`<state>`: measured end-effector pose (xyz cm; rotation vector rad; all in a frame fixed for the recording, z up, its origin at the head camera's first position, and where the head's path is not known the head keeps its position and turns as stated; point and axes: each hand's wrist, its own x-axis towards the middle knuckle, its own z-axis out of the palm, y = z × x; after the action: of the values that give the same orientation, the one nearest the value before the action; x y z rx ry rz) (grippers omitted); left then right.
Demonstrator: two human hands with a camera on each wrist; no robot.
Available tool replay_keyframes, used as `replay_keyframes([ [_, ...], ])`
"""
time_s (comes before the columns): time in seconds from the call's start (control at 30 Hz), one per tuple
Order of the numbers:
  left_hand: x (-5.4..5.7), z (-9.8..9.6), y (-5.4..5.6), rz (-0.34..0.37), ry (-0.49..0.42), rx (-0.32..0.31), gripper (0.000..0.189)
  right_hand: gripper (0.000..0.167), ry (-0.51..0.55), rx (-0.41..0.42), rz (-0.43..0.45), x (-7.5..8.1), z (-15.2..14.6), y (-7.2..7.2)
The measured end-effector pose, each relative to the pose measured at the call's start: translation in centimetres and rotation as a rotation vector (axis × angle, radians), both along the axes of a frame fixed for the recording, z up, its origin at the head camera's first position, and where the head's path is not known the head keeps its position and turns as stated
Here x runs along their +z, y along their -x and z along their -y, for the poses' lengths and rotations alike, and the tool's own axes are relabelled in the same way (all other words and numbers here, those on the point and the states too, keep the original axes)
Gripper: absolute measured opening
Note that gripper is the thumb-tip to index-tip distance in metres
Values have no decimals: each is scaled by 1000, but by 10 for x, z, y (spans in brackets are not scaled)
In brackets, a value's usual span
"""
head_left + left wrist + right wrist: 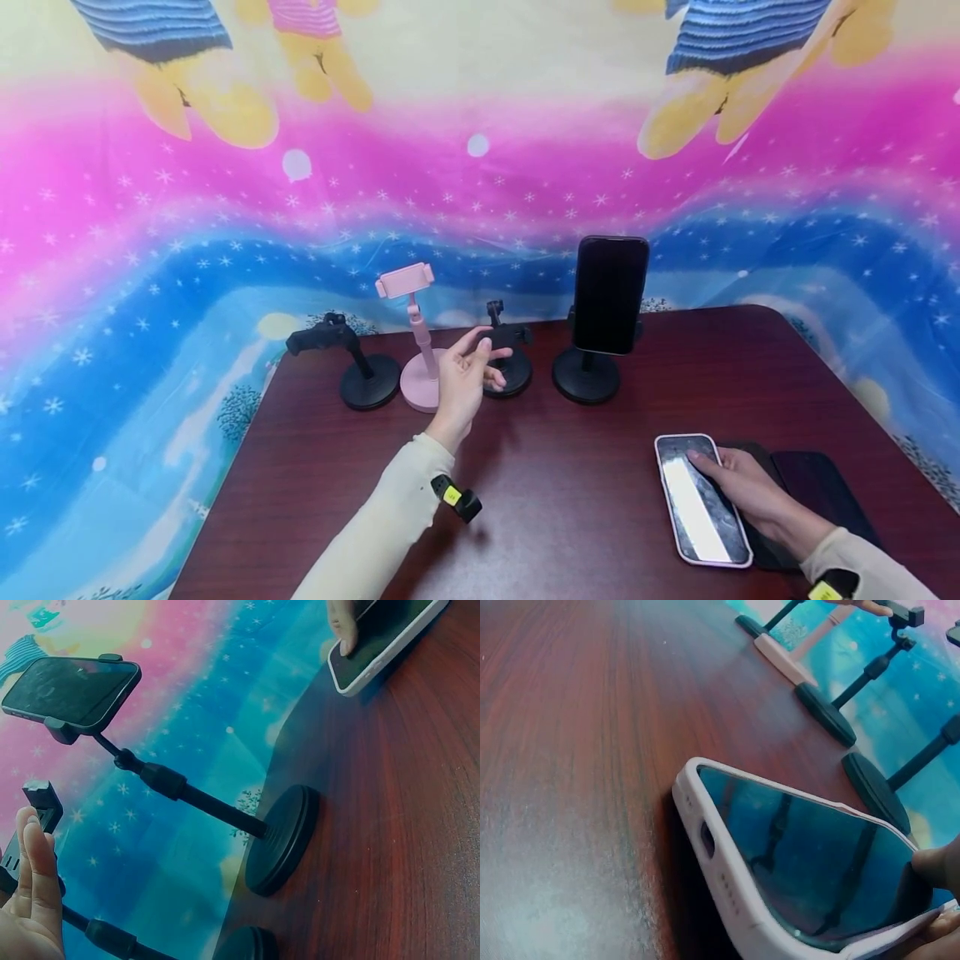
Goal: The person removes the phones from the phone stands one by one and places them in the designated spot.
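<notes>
My left hand point(460, 382) reaches to the back of the table and pinches the left end of the clamp point(508, 336) on a black phone stand. That stand's round base point(516, 377) is partly hidden behind the fingers. My right hand point(753, 492) holds a phone in a pale pink case point(693, 500) by its right side, thumb over the screen. In the right wrist view the phone point(780, 840) is tilted low over the table, its screen reflecting the stands. Right of the pinched clamp, another black stand point(587, 379) bears a dark phone point(611, 292) upright.
A pink phone stand point(422, 333) stands just left of my left hand. Farther left is a black stand point(367, 382) with its clamp turned sideways. Dark phones point(817, 492) lie on the brown table point(570, 500) beside and under my right hand. A printed cloth point(480, 208) hangs behind.
</notes>
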<state>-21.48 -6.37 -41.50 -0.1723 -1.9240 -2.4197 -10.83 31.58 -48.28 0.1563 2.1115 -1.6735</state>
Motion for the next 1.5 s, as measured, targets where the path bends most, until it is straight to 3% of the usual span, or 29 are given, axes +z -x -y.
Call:
replay_keyframes([
  [0.73, 0, 1, 1, 4, 6, 9, 38, 34, -41, 45, 42, 1, -23, -1],
  [0.93, 0, 3, 2, 5, 37, -7, 39, 44, -141, -9, -4, 4, -19, -2],
  [1.13, 1, 4, 2, 4, 56, -20, 37, 56, -251, -49, -110, 9, -13, -4],
  [1.3, 1, 4, 1, 9, 57, -19, 38, 57, -362, -36, -169, 12, -13, -4],
  [1.5, 1, 4, 0, 10, 46, -9, 38, 59, -373, -14, -206, 13, -13, -4],
])
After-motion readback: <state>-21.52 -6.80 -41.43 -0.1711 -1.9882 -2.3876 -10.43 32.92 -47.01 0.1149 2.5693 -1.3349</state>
